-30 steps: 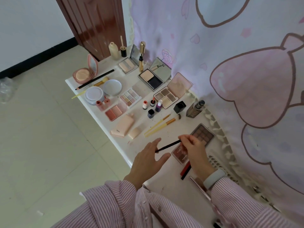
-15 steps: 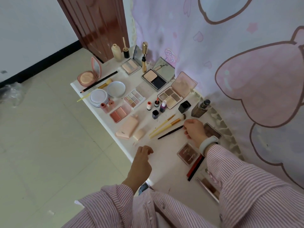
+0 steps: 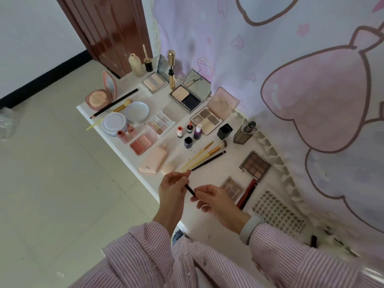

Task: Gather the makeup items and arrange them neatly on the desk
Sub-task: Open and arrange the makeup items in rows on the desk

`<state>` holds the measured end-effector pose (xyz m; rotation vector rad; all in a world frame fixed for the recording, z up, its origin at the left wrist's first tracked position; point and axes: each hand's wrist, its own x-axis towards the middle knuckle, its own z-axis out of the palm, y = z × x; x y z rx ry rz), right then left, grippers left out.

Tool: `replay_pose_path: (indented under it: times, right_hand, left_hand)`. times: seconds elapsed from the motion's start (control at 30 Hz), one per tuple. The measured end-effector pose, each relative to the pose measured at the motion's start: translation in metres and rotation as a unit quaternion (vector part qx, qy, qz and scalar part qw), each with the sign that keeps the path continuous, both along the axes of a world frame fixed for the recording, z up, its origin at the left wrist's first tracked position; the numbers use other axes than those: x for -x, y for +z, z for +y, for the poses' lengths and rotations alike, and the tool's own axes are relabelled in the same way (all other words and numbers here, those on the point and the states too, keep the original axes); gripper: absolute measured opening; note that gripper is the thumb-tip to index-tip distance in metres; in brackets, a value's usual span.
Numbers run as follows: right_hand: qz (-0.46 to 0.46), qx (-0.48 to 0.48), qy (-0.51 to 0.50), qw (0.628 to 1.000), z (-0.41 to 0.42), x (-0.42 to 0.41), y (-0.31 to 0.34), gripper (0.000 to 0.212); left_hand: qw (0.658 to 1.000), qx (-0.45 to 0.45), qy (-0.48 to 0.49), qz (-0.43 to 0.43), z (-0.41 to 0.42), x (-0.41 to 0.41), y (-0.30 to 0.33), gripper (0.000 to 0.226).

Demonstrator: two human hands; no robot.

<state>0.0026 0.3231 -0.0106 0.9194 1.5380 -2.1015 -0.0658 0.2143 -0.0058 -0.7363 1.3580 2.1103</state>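
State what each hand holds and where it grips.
Left hand pinches one end of a thin dark pencil; right hand pinches its other end.

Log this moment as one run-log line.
left hand: pinches black pencil | right hand: holds other end | black brush: on desk

You held a thin dark pencil [image 3: 190,190] between both hands at lower centre of the frame: your left hand [image 3: 172,189] pinched its upper end and your right hand [image 3: 216,201] its lower end. Just above them on the white worktop [image 3: 166,100], a black brush [image 3: 208,161] lay beside two yellow-handled brushes [image 3: 202,153]. Open palettes and compacts filled the worktop toward the upper left.
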Motion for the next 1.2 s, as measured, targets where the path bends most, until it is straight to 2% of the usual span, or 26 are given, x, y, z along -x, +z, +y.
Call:
replay_pose_path:
  times: [0.03,0.1,0.17,0.2,0.23,0.3,0.37,0.43,0.53,0.57,0.63,0.7,0.83,0.93,1.07,1.13,1.2]
  right_hand:
    - [0.003,-0.005,-0.006,1.000,-0.001,0.001,0.001,0.009]
    - [0.004,-0.074,0.025,0.997,0.000,0.004,0.002,0.006]
    - [0.008,-0.172,0.075,0.982,0.008,0.008,0.001,0.007]
    - [0.015,-0.234,0.103,0.967,0.015,0.009,0.001,0.010]
    - [0.026,-0.311,0.138,0.940,0.024,0.010,-0.001,0.016]
    - [0.050,-0.451,0.211,0.866,0.042,0.013,-0.004,0.023]
    - [0.079,-0.542,0.272,0.792,0.057,0.020,-0.006,0.024]
    - [0.113,-0.597,0.344,0.716,0.067,0.029,-0.009,0.024]
    - [0.133,-0.649,0.443,0.604,0.076,0.044,-0.016,0.025]
    - [0.130,-0.663,0.454,0.581,0.078,0.048,-0.018,0.026]
    - [0.125,-0.689,0.451,0.554,0.080,0.053,-0.021,0.027]
    - [0.129,-0.702,0.422,0.559,0.081,0.055,-0.023,0.029]
    - [0.129,-0.694,0.309,0.637,0.092,0.042,-0.018,0.028]
    - [0.088,-0.709,0.246,0.655,0.113,0.015,-0.018,0.029]
    - [-0.024,-0.676,0.314,0.666,0.146,-0.013,-0.023,0.053]
    - [-0.051,-0.646,0.319,0.692,0.153,-0.018,-0.024,0.063]
    - [-0.060,-0.636,0.320,0.700,0.154,-0.016,-0.025,0.068]
  left_hand:
    - [1.000,0.004,-0.008,0.006,0.001,-0.001,0.000,0.022]
    - [0.998,0.028,-0.036,0.031,0.004,-0.003,0.001,0.019]
    - [0.983,0.121,-0.093,0.101,0.003,-0.005,-0.002,0.016]
    - [0.963,0.181,-0.130,0.152,0.002,-0.006,-0.004,0.017]
    - [0.932,0.246,-0.168,0.205,-0.001,-0.008,-0.007,0.017]
    - [0.847,0.378,-0.227,0.299,-0.008,-0.014,-0.013,0.019]
    - [0.770,0.451,-0.269,0.363,-0.014,-0.021,-0.021,0.022]
    - [0.703,0.496,-0.338,0.380,-0.018,-0.028,-0.029,0.031]
    - [0.578,0.576,-0.451,0.363,-0.020,-0.038,-0.043,0.057]
    - [0.553,0.585,-0.471,0.361,-0.020,-0.041,-0.047,0.063]
    - [0.534,0.587,-0.490,0.361,-0.021,-0.044,-0.052,0.069]
    - [0.534,0.583,-0.492,0.364,-0.022,-0.043,-0.054,0.070]
    - [0.542,0.576,-0.487,0.372,-0.023,-0.043,-0.055,0.069]
    - [0.553,0.567,-0.485,0.370,-0.023,-0.044,-0.056,0.069]
    - [0.559,0.563,-0.488,0.364,-0.023,-0.044,-0.056,0.070]
    - [0.557,0.563,-0.492,0.362,-0.023,-0.044,-0.055,0.070]
    - [0.555,0.561,-0.497,0.361,-0.023,-0.044,-0.054,0.069]
